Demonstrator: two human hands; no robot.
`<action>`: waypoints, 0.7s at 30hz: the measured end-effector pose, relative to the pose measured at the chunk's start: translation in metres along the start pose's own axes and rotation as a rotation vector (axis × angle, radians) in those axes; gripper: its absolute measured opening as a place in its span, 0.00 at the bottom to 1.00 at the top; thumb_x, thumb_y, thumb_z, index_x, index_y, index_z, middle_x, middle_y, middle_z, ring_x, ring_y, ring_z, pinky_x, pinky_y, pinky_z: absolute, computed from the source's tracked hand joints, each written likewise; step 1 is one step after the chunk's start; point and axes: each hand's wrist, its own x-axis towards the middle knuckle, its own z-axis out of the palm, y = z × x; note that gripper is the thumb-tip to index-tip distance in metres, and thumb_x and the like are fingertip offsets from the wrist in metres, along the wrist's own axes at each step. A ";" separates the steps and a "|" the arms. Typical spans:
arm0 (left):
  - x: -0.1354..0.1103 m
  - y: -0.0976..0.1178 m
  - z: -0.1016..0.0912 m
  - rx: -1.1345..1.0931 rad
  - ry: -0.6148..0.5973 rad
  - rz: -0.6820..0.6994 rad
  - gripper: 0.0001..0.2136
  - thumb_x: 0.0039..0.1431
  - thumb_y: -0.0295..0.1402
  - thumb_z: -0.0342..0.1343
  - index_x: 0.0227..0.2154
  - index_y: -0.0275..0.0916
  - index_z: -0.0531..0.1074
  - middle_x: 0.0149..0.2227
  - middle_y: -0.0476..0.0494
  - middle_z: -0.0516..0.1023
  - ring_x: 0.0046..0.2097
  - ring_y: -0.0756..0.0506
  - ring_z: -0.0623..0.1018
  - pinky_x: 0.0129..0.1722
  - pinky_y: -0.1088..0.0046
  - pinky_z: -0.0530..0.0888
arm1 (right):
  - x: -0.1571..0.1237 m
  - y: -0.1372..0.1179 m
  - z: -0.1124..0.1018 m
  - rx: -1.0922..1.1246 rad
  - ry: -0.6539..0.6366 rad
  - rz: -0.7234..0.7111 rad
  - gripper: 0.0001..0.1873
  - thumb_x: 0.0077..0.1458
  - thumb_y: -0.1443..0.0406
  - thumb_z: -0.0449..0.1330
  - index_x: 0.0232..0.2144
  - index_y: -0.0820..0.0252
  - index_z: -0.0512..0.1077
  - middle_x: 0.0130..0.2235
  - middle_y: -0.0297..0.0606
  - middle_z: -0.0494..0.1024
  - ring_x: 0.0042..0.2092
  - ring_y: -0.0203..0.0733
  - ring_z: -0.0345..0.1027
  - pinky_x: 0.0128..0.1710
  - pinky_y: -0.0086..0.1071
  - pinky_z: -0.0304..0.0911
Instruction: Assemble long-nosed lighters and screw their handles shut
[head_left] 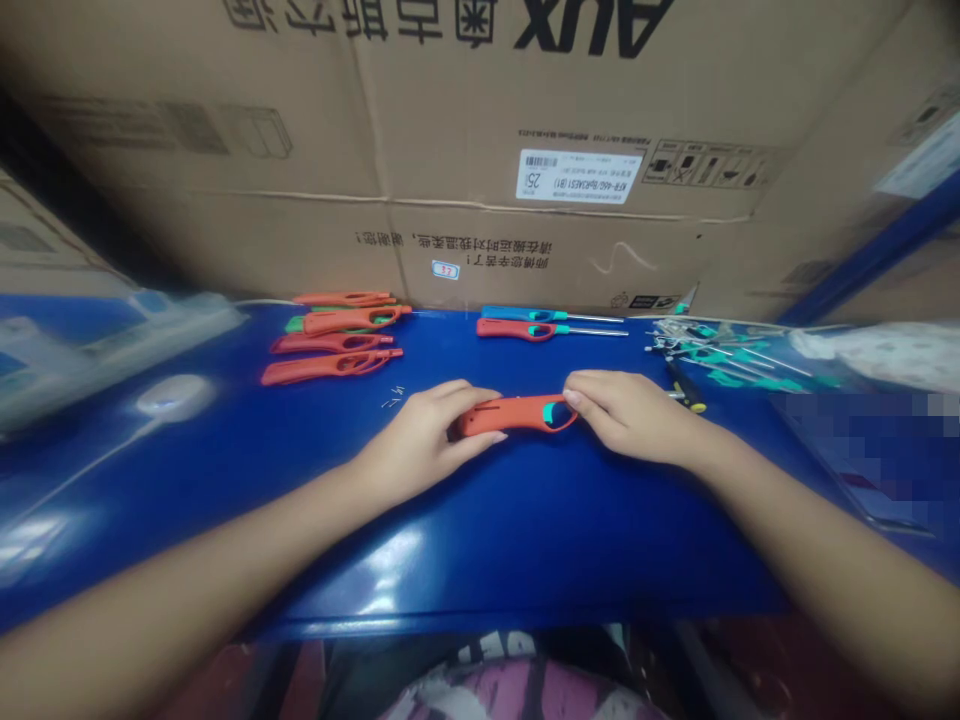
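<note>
An orange gas lighter point(510, 414) with a teal trigger lies crosswise between my hands, just above the blue table. My left hand point(427, 435) grips its broad handle end between thumb and fingers. At the other end, my right hand point(622, 412) pinches the lighter beside the trigger opening; its fingers hide whatever extends beyond that end. Behind my hands are a blue lighter point(517, 313) and a red lighter point(510, 328), both with teal triggers and metal tubes. Left of these, several orange, red and green lighter handles point(334, 367) lie stacked side by side without tubes.
Small screws point(394, 397) lie near my left hand. Metal tubes with teal parts point(720, 350) are heaped at the right, with a black and yellow screwdriver point(684, 388) before them. A large cardboard box point(420, 130) walls off the back of the blue table point(480, 540).
</note>
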 end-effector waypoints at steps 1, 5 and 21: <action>0.000 0.000 0.000 0.010 -0.019 0.004 0.16 0.64 0.40 0.59 0.50 0.38 0.75 0.43 0.43 0.79 0.41 0.46 0.77 0.43 0.70 0.73 | 0.000 0.000 0.000 -0.003 -0.027 -0.004 0.18 0.70 0.59 0.42 0.29 0.57 0.62 0.32 0.37 0.72 0.33 0.41 0.65 0.33 0.32 0.53; -0.001 0.000 0.000 0.042 -0.060 -0.031 0.16 0.65 0.38 0.58 0.52 0.38 0.74 0.45 0.43 0.77 0.44 0.45 0.76 0.45 0.68 0.74 | -0.001 -0.004 -0.001 0.002 -0.154 -0.024 0.16 0.70 0.58 0.44 0.32 0.56 0.63 0.31 0.35 0.73 0.32 0.41 0.65 0.30 0.31 0.50; -0.005 -0.002 0.003 0.143 -0.180 -0.072 0.16 0.65 0.32 0.54 0.54 0.35 0.72 0.49 0.38 0.72 0.49 0.41 0.74 0.54 0.60 0.73 | -0.003 0.014 -0.014 -0.444 -0.047 0.463 0.14 0.67 0.58 0.47 0.45 0.63 0.66 0.49 0.53 0.72 0.51 0.58 0.69 0.39 0.39 0.62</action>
